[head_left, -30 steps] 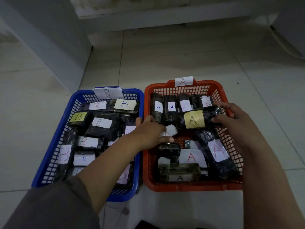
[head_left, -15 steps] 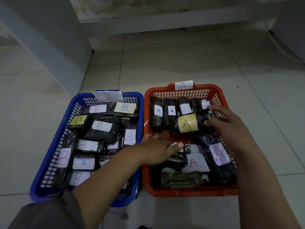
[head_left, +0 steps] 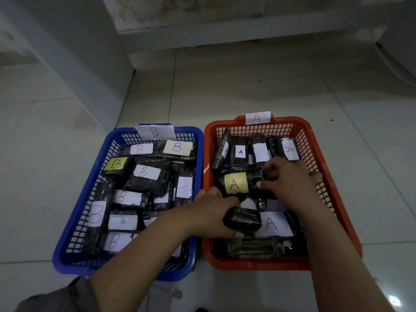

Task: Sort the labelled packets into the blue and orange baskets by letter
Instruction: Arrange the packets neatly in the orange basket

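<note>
Seemingly near done, B packets fill the blue basket (head_left: 67, 251) at nine o'clock while, in the orange basket (head_left: 333, 199) at three, the left hand (head_left: 211, 218) clasps a dark packet (head_left: 244, 219) and the right hand (head_left: 287, 183) pinches the yellow-labelled A packet (head_left: 238, 183).

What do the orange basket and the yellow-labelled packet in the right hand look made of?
Orange lattice basket: rigid moulded plastic, by its uniform grid walls and smooth rim. Black packet with the yellow A label: apparently glossy, crinkled plastic wrap; the label looks like matte paper. The right hand grips it.
</note>
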Demonstrator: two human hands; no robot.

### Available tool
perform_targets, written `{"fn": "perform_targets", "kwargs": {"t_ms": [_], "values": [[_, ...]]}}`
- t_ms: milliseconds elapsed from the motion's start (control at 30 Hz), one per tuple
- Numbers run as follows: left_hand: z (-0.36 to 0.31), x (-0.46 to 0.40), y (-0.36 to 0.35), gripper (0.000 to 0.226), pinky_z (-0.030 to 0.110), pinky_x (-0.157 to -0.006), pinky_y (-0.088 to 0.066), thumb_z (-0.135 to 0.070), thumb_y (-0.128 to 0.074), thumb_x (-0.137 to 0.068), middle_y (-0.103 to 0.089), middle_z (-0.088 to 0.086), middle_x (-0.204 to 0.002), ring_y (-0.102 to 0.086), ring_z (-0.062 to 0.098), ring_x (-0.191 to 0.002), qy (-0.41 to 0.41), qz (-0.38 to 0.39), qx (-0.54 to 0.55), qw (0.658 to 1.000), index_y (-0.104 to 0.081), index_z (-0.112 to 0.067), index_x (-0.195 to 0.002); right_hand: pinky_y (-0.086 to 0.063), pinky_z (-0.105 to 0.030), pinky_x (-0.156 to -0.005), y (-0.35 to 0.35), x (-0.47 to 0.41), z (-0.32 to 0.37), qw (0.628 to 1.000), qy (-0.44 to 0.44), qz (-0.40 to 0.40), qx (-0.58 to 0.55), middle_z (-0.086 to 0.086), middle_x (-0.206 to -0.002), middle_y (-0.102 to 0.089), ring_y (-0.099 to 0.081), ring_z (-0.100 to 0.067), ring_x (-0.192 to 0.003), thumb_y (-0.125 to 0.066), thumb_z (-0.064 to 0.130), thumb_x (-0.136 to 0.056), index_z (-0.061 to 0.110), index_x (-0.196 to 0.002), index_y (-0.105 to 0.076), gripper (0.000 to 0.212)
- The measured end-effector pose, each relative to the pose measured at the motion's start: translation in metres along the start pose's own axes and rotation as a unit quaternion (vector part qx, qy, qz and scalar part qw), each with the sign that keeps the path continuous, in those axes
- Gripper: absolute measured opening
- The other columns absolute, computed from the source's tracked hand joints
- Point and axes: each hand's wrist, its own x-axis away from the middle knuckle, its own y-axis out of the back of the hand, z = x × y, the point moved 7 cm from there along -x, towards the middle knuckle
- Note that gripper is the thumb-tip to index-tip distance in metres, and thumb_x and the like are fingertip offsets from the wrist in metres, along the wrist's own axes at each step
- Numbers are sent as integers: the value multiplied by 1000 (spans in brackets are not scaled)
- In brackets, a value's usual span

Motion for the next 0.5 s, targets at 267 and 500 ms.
{"fn": "perform_targets", "kwargs": {"t_ms": [267,500], "values": [[-2,4,-5,47,34,-94,-37,-50,-61,-82,-35,0,-114,-29,21,-113,-16,-29,15,999,-43,-34,-122,-39,-42,-95,5,7,6,998,-3,56,26,1,-100,-63,-52,-23,-108,-77,39,-70,34,-87,-56,27],[-3,1,19,44,34,-95,-39,-58,-52,-85,-48,-5,-111,-39,15,-110,-31,-101,28,994,-50,-38,-124,-14,-46,-103,11,12,10,990,-24,0,141,4,-108,-63,-38,-21,-122,-67,37,-80,32,-105,-62,26]]}}
